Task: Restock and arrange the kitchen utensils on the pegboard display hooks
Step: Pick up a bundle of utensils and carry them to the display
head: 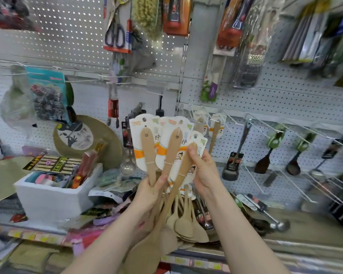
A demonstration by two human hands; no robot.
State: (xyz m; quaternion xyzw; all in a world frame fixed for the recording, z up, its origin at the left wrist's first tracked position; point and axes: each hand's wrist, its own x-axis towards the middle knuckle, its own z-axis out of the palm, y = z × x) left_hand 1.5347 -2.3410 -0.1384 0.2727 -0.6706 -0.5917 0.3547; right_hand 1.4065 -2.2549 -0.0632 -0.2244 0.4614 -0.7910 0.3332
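A fan of three wooden spatulas [172,153] on white and orange backing cards is held up in front of the pegboard [285,95]. My left hand [151,191] grips the handles from below. My right hand [203,171] pinches the rightmost spatula's handle and card. Their blades point down, near more wooden spatulas [183,224] lying on the shelf. Behind the cards, one carded wooden spatula [215,133] hangs on a white hook [219,119].
Long white hooks [297,133] stick out at the right, carrying dark ladles and turners. A white foam box [53,198] of goods stands at the left. Metal ladles [273,224] lie on the shelf. Scissors [116,30], graters and scourers hang higher up.
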